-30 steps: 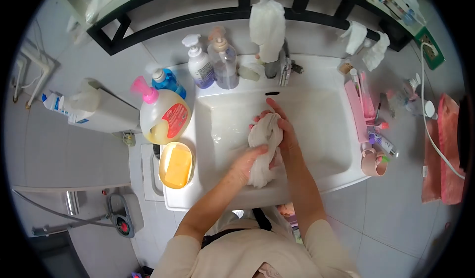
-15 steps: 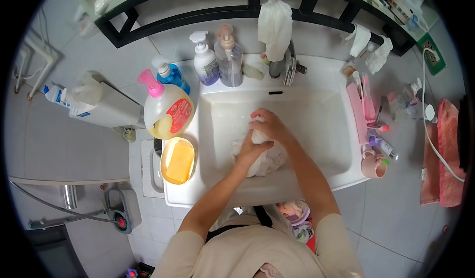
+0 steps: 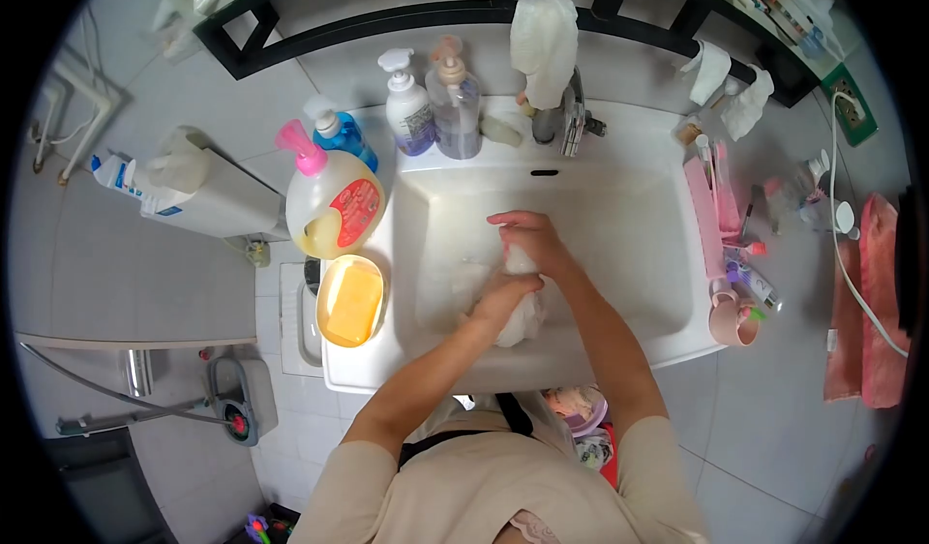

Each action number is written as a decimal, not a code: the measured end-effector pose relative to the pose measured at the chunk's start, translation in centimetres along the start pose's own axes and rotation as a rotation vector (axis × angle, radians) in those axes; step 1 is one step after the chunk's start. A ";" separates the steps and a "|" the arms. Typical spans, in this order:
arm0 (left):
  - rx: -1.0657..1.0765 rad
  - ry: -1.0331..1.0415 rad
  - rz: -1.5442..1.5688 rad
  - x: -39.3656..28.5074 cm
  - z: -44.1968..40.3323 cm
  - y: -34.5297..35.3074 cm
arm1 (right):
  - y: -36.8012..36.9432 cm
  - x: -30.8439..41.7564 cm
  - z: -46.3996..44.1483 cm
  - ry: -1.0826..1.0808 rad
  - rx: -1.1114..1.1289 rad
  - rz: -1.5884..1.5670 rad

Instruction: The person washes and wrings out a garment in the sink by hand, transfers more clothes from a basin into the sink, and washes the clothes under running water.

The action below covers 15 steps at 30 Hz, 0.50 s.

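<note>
A wet white cloth [image 3: 524, 323] is bunched in the white sink basin [image 3: 619, 254], low in the middle. My left hand [image 3: 505, 292] is closed round the cloth, its thumb pointing right. Just above it, my right hand [image 3: 534, 242] grips the upper part of the same cloth, with the index finger reaching left. The two hands are close together, and much of the cloth between them is hidden. Part of the cloth hangs down below my left hand.
Left of the basin stand a yellow soap in a dish [image 3: 354, 301], a pink-topped bottle [image 3: 334, 205] and a blue bottle [image 3: 345, 139]. Two pump bottles and the faucet [image 3: 573, 118] are behind. A pink holder [image 3: 704, 217] and pink mug [image 3: 733, 318] sit at the right.
From a loose bundle held between both hands, the cloth has gone lower into the basin. My right hand has moved down and left and closed round it, above my left hand.
</note>
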State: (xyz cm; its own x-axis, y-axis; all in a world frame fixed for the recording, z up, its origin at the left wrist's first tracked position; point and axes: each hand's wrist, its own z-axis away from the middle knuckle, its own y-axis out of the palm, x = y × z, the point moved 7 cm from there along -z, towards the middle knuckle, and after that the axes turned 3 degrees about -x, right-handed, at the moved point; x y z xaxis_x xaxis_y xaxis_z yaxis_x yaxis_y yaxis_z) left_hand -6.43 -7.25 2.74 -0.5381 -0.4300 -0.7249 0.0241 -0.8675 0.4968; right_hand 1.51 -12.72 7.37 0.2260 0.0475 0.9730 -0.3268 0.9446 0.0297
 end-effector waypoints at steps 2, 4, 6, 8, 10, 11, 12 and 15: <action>-0.105 0.095 -0.123 0.6 -0.5 -0.5 | 0.2 -1.8 -0.9 -0.051 -0.020 0.132; -0.223 0.193 -0.294 1.2 -0.8 -1.5 | 0.3 -2.4 -0.6 0.006 -0.124 0.248; -0.339 0.292 -0.514 1.6 -1.0 -2.1 | 0.5 -2.8 -0.4 0.002 -0.202 0.415; -0.426 0.285 -0.664 1.9 -0.4 -2.3 | 0.4 -3.8 -0.3 -0.052 -0.256 0.636; -0.418 0.369 -0.923 2.4 -0.7 -2.4 | 0.8 -3.9 -0.2 -0.084 -0.294 0.822; -0.369 0.464 -1.101 3.2 -1.8 -2.8 | 1.1 -3.8 -0.1 -0.099 -0.313 0.915; -0.316 0.567 -1.276 3.7 -2.4 -2.5 | 1.4 -3.7 -0.1 -0.091 -0.311 0.942; -0.332 0.525 -0.791 2.9 -0.9 -2.8 | 1.5 -3.3 0.5 -0.049 -0.291 1.022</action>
State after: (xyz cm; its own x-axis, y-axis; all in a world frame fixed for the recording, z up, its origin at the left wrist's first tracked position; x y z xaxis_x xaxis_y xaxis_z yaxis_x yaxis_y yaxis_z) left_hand -7.29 -6.37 -1.21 -0.0632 0.3140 -0.9473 0.0973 -0.9428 -0.3190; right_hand -0.13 -11.63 4.35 -0.0714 0.8553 0.5131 -0.1071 0.5049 -0.8565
